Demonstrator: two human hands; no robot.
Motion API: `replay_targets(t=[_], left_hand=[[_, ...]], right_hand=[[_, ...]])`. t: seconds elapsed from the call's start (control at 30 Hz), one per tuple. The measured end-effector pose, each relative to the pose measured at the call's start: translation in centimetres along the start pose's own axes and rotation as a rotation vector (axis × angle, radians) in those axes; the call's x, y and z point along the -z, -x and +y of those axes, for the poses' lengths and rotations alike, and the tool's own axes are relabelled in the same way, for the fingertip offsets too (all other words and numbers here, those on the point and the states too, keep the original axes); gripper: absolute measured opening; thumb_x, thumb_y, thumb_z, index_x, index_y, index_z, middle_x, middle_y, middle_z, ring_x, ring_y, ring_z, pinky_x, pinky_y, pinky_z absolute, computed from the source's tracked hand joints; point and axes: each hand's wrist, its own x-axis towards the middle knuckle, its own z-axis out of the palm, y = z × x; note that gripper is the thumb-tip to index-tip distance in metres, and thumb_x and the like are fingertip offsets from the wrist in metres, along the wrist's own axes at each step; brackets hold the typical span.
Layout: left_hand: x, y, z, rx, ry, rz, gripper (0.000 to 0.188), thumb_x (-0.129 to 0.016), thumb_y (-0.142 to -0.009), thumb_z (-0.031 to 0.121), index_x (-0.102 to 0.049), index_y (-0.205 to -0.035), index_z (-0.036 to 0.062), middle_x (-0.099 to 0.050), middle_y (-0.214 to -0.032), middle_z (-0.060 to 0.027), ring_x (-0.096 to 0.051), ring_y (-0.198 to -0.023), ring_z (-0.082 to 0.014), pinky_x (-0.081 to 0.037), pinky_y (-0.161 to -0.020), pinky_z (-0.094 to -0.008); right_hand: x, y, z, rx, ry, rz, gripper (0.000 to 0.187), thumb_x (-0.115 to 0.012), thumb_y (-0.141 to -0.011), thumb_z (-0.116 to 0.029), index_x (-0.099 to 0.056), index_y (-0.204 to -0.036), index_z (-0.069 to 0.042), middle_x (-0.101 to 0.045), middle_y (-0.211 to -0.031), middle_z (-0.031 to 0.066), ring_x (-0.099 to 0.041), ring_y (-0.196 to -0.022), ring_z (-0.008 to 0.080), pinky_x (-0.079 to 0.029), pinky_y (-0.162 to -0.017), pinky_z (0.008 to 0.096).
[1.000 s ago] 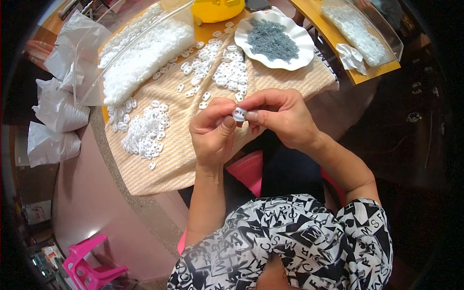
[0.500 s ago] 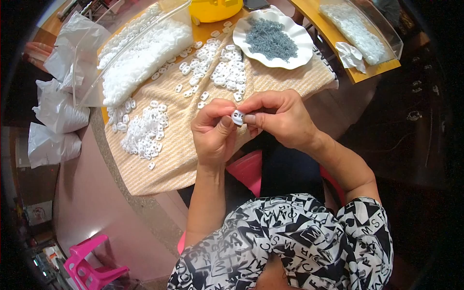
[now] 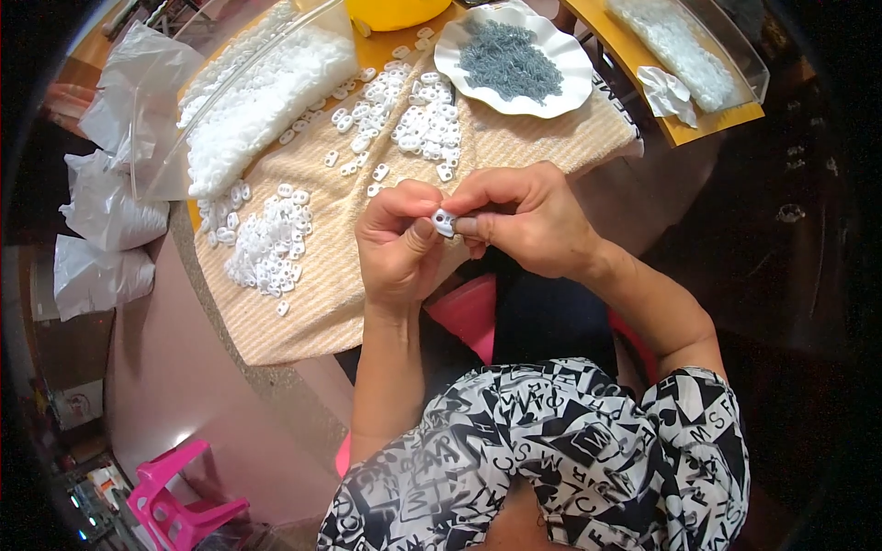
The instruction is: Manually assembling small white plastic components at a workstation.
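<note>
Over the near edge of the cloth, my hands meet around one small white plastic piece with two holes [image 3: 444, 222]. My left hand [image 3: 397, 243] pinches its left side between thumb and fingers. From the right, my right hand [image 3: 528, 220] presses thumb and forefinger against the same piece; anything smaller between those fingertips is hidden. A heap of like white pieces [image 3: 273, 248] lies on the tan striped cloth [image 3: 312, 326] to the left, and another spread [image 3: 427, 119] lies beyond my hands. Small grey pieces [image 3: 510, 60] fill the middle of a white scalloped plate [image 3: 574, 87].
A clear bin [image 3: 147, 151] full of white parts stands at the left back, a yellow container [image 3: 395, 11] behind. Far right, another clear bin [image 3: 749, 69] sits by crumpled paper [image 3: 668, 95]. White bags [image 3: 103, 275] line the left; a pink stool [image 3: 179, 496] stands on the floor.
The whole scene sits slightly higher and further left in the picture. The white piece has turned a little between my fingertips; both hands keep their pinch.
</note>
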Motion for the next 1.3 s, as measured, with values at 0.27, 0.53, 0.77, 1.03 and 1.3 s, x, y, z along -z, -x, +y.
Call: replay_targets(t=[0.27,0.53,0.77,1.03,1.3], left_hand=[[0.3,-0.1,0.3,0.012,-0.054,0.021,0.014,-0.062,-0.077,0.005,-0.057,-0.089,-0.0011,-0.053,-0.087,-0.0098,-0.052,-0.077,-0.0154,-0.043,-0.068,-0.0253],[-1.3,-0.3,1.0,0.032,-0.083,0.128,0.023,-0.060,-0.079,0.007,-0.056,-0.098,-0.0041,-0.056,-0.092,-0.0105,-0.053,-0.078,-0.0164,-0.044,-0.069,-0.0267],[-2.7,-0.3,1.6,0.010,-0.208,0.225,0.021,-0.059,-0.076,-0.001,-0.055,-0.097,-0.0048,-0.058,-0.085,-0.0097,-0.052,-0.072,-0.0147,-0.042,-0.064,-0.0252],[-3.7,0.7,2.4,0.072,-0.305,0.430,0.013,-0.058,-0.075,-0.003,-0.057,-0.088,-0.0046,-0.059,-0.074,-0.0095,-0.054,-0.061,-0.0121,-0.042,-0.052,-0.0205],[-1.4,-1.0,7.0,-0.065,-0.670,0.733,0.015,-0.058,-0.069,-0.006,-0.055,-0.084,-0.0041,-0.056,-0.068,-0.0084,-0.052,-0.056,-0.0153,-0.040,-0.051,-0.0240]], right_hand=[[0.1,-0.3,0.0,-0.083,-0.054,-0.028,0.012,-0.057,-0.077,0.004,-0.059,-0.088,0.006,-0.060,-0.077,0.0074,-0.056,-0.062,0.0099,-0.048,-0.054,0.0199],[0.2,-0.5,0.4,-0.020,-0.254,0.096,0.014,-0.058,-0.077,0.000,-0.059,-0.090,0.005,-0.061,-0.077,0.0074,-0.055,-0.061,0.0084,-0.047,-0.054,0.0196],[0.7,-0.7,0.6,0.009,-0.272,0.109,0.017,-0.059,-0.077,-0.001,-0.058,-0.093,0.005,-0.061,-0.078,0.0083,-0.056,-0.061,0.0104,-0.047,-0.056,0.0211],[0.4,-0.7,1.1,-0.050,-0.252,0.029,0.017,-0.058,-0.078,-0.004,-0.059,-0.093,0.005,-0.061,-0.077,0.0082,-0.055,-0.060,0.0102,-0.046,-0.056,0.0206],[1.2,-0.7,0.8,-0.060,-0.104,0.106,0.015,-0.054,-0.080,-0.004,-0.058,-0.092,0.006,-0.060,-0.075,0.0083,-0.053,-0.058,0.0093,-0.045,-0.053,0.0213]])
